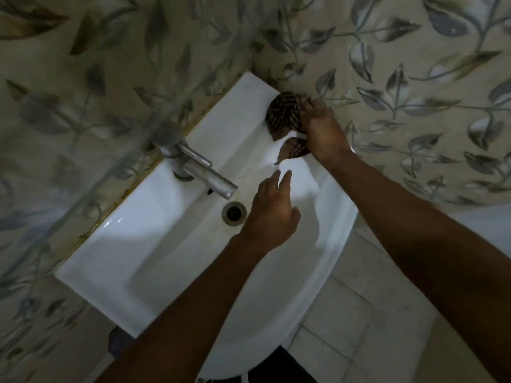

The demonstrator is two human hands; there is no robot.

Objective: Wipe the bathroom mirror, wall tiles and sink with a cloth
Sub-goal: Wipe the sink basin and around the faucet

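Note:
A white sink (132, 261) juts out from a wall of leaf-patterned tiles (414, 78). My right hand (320, 128) presses a dark striped cloth (283, 110) onto the sink's far right corner, where the rim meets the wall. A corner of the cloth hangs down below the hand into the basin. My left hand (272, 211) hovers over the basin just right of the drain (234, 212), fingers apart and holding nothing. The mirror is out of view.
A metal tap (193, 161) stands at the back rim, its spout reaching over the drain. Pale floor tiles (373, 313) lie to the right of the sink. A white fixture edge (486, 225) shows at the far right.

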